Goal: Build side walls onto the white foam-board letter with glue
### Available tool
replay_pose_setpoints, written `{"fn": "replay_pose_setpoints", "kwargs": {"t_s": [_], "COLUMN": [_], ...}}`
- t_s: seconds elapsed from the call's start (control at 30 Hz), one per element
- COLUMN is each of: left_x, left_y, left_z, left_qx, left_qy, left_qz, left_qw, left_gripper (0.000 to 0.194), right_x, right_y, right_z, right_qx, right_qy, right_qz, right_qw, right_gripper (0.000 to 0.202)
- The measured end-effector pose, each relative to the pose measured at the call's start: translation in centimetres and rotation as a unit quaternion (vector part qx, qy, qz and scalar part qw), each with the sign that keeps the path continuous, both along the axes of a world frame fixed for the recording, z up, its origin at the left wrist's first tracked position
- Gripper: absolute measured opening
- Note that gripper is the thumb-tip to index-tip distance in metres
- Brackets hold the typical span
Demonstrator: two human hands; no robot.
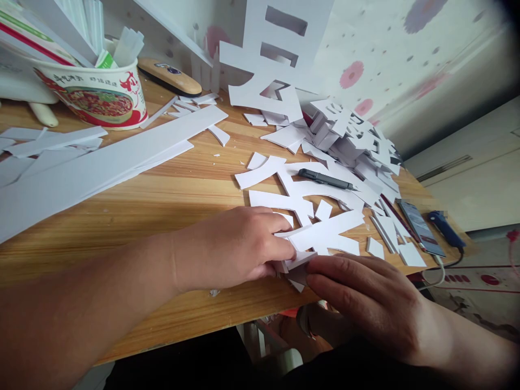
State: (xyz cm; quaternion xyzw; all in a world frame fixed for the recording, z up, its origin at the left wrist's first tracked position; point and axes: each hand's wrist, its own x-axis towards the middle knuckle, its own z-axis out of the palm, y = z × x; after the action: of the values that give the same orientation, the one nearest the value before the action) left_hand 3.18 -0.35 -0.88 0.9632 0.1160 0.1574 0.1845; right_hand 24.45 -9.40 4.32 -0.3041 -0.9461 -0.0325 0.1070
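A large white foam-board cut-out (pixel 335 230), shaped like a written character, lies on the wooden table. My left hand (pixel 247 244) is closed at its near edge, fingers curled round a small upright part of white board. My right hand (pixel 369 298) pinches a narrow white board strip (pixel 300 264) against that same edge, its thumb hidden. The two hands are close together, with the strip between them. Across the upper part of the cut-out rests a dark grey pen-shaped tool (pixel 325 179) with a pointed tip.
Behind the cut-out are heaped white scraps and letter shapes (pixel 357 135), plus an upright character panel (pixel 260 59). To the right lie a phone (pixel 422 227) and a blue-handled corded tool (pixel 447 230). Long white boards (pixel 101 157) and a noodle tub (pixel 97 97) holding translucent sticks stand left.
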Motion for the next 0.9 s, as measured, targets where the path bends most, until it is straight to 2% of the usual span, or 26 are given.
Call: {"fn": "replay_pose_setpoints", "kwargs": {"t_s": [0.17, 0.27, 0.37, 0.47, 0.57, 0.63, 0.77, 0.9], "left_x": [0.0, -0.2, -0.3, 0.2, 1.3, 2.1, 2.9, 3.0], "left_y": [0.0, -0.1, -0.5, -1.5, -3.0, -3.9, -4.6, -4.5], "left_z": [0.1, 0.2, 0.8, 1.7, 2.2, 2.2, 1.9, 1.7], "left_qx": [0.002, -0.001, 0.009, 0.028, 0.036, 0.036, 0.043, 0.046], "left_qy": [0.006, 0.006, 0.005, -0.051, -0.110, -0.119, -0.123, -0.125], "left_qz": [-0.001, 0.007, 0.032, 0.085, 0.157, 0.183, 0.198, 0.207], "left_qw": [1.000, 1.000, 0.999, 0.995, 0.981, 0.975, 0.972, 0.969], "left_gripper": [0.013, 0.016, 0.025, 0.033, 0.030, 0.027, 0.022, 0.013], "right_x": [0.7, 1.9, 3.2, 3.9, 4.0, 3.8, 3.5, 3.4], "right_y": [-0.2, -0.4, -0.7, -1.2, -1.5, -1.7, -1.5, -1.1], "right_z": [-0.9, -1.0, -0.4, 0.1, 0.0, -0.2, -0.3, -0.2], "right_qx": [-0.018, -0.038, -0.052, -0.053, -0.076, -0.114, -0.186, -0.216], "right_qy": [0.021, 0.060, 0.092, 0.111, 0.122, 0.112, 0.069, 0.056], "right_qz": [0.009, -0.021, -0.062, -0.071, -0.082, -0.094, -0.116, -0.124], "right_qw": [1.000, 0.997, 0.992, 0.990, 0.986, 0.983, 0.973, 0.967], "right_gripper": [0.024, 0.020, 0.029, 0.024, 0.016, 0.015, 0.021, 0.020]}}
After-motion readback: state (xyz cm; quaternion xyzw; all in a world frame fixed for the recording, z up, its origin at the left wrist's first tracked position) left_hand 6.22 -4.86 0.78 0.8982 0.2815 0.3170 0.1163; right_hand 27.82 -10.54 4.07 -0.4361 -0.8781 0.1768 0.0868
